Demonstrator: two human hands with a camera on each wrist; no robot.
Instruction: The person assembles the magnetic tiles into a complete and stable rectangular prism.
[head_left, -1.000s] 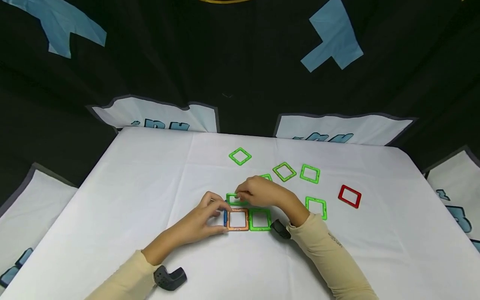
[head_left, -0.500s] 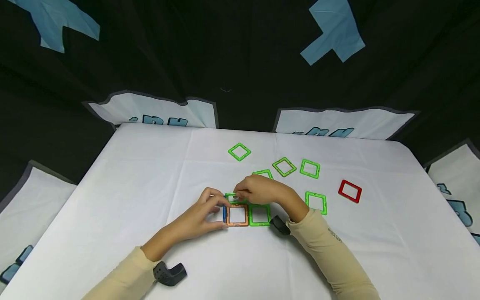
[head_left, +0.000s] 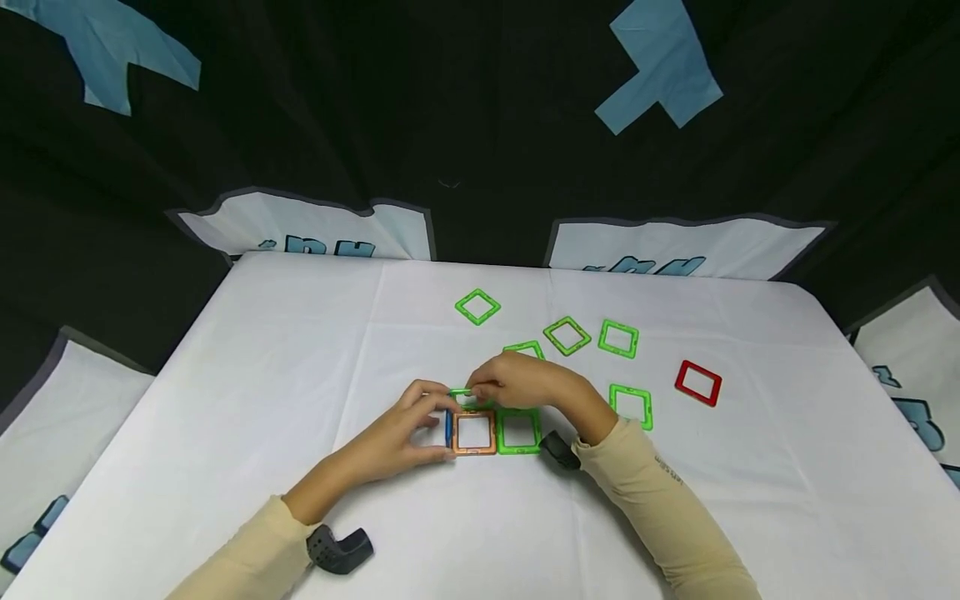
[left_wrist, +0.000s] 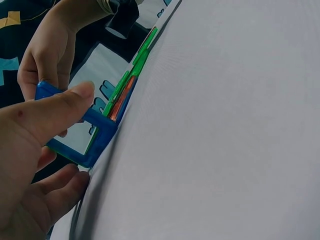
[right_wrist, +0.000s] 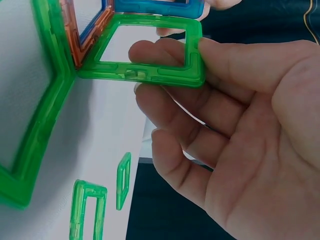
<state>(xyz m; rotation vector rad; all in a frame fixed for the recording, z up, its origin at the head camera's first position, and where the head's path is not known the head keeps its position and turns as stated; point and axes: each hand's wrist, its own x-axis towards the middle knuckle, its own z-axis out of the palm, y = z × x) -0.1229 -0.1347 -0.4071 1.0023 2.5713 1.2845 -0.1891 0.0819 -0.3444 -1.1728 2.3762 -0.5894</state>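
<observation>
My left hand (head_left: 393, 433) holds a blue square magnetic tile (left_wrist: 104, 142), which stands on edge along the left side of an orange square tile (head_left: 475, 451). The thumb overlaps the blue frame in the left wrist view. With thumb and fingertips, my right hand (head_left: 521, 379) pinches a green square tile (right_wrist: 150, 75) raised at the orange tile's far edge. In the right wrist view its near corner meets the orange frame, and the blue tile is beside it. Another green tile (head_left: 519, 450) lies flat against the orange tile's right side.
Several loose green tiles lie farther back and right, including a diamond-turned one (head_left: 467, 315) and one by the right forearm (head_left: 600, 417). A red tile (head_left: 694, 396) lies farthest right. The white-covered table (head_left: 300, 333) meets a dark curtain (head_left: 480, 125) behind.
Both hands stay at the same tiles. The pinched green tile looks slightly steeper than a second ago. The whole head view has shifted a little.
</observation>
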